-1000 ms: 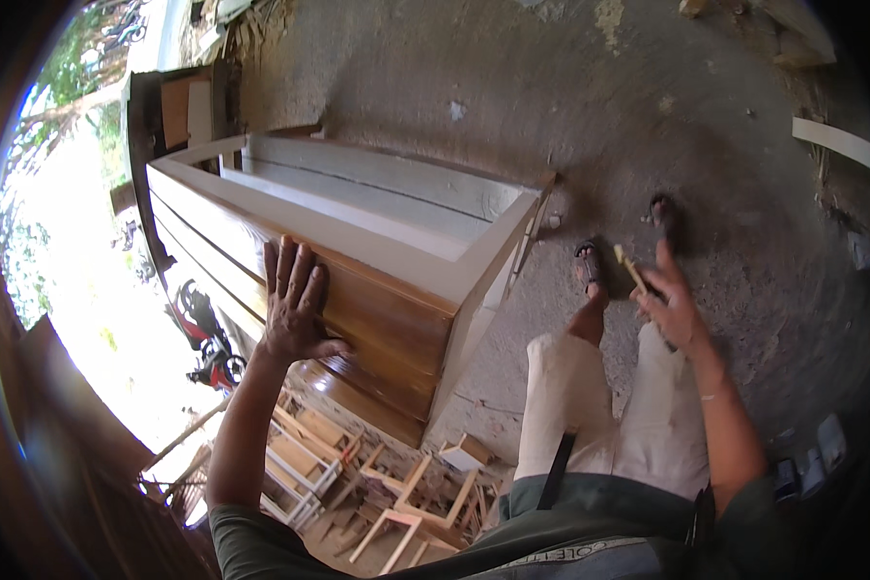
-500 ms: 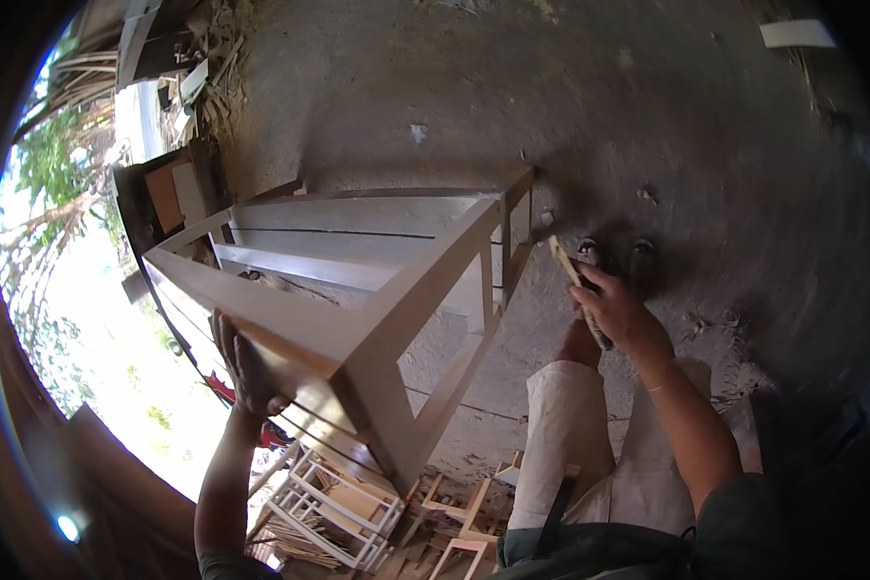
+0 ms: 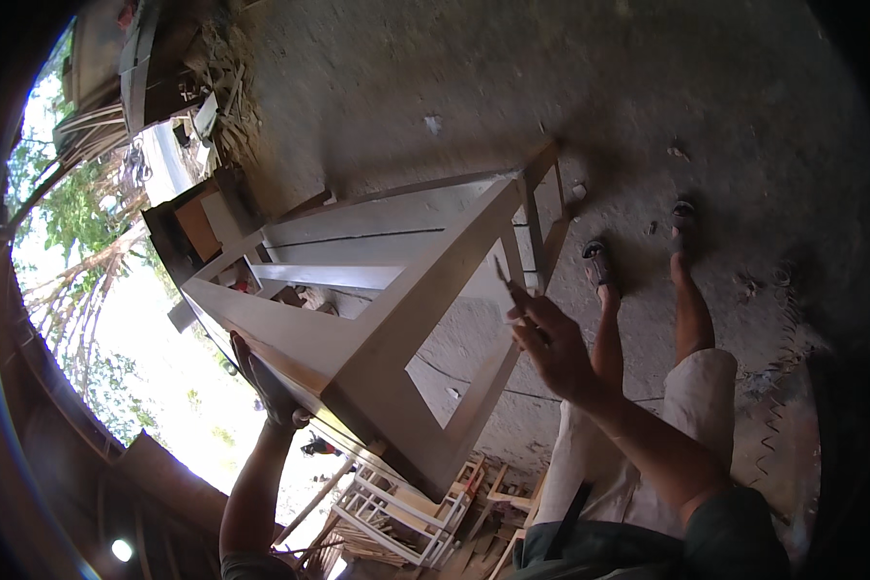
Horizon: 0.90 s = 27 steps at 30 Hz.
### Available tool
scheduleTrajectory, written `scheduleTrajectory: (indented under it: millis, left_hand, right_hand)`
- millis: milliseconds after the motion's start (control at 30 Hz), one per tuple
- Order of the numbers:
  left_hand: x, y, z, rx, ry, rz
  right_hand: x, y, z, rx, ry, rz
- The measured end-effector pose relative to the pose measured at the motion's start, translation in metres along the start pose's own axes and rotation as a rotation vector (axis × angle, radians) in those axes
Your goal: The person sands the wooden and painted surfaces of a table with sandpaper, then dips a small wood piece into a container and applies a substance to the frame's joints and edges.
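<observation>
The large pale unpainted wooden cabinet frame, a box of flat boards and open rectangular side panels, stands tilted on the rough grey concrete floor. Its near corner is raised toward the camera and its far end rests on the floor.

Left hand: placed under the near lower edge of the frame, at the frame's left corner. The fingers curl around the edge and grip it; the palm faces the board.

Right hand: held in the air just to the right of the frame's near upright, not touching it. The fingers are pressed together on a thin stick-shaped tool, probably a pencil, whose tip points up toward the frame's upper rail.

To the right of the frame, the person's two legs in light-coloured shorts extend away from the camera, with both feet in dark sandals flat on the floor near the frame's far end.

Below the frame's near corner lie several small white-painted wooden slatted frames, stacked loosely. Beyond the frame's left end stand dark wooden boards and a brown panel; further left are green trees in bright daylight.
</observation>
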<state>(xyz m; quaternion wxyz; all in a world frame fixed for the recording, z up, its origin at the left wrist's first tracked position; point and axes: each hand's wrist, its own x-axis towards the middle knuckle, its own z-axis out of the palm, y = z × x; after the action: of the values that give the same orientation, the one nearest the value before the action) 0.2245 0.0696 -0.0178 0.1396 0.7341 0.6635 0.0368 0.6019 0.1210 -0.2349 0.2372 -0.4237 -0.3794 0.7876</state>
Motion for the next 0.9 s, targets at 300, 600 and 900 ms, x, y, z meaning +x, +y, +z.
scheduleTrajectory:
  millis: [300, 600, 900]
  left_hand:
    - [-0.023, -0.034, 0.003, 0.029, 0.029, -0.017]
    - [0.003, -0.016, -0.002, 0.137, 0.013, 0.148]
    - [0.003, -0.005, 0.0, 0.09, 0.02, 0.037]
  right_hand:
    - [0.0, -0.012, 0.046, -0.149, 0.04, -0.135]
    - [0.03, -0.034, 0.0, -0.301, -0.111, -0.1]
    - [0.033, -0.031, -0.019, -0.323, -0.16, -0.291]
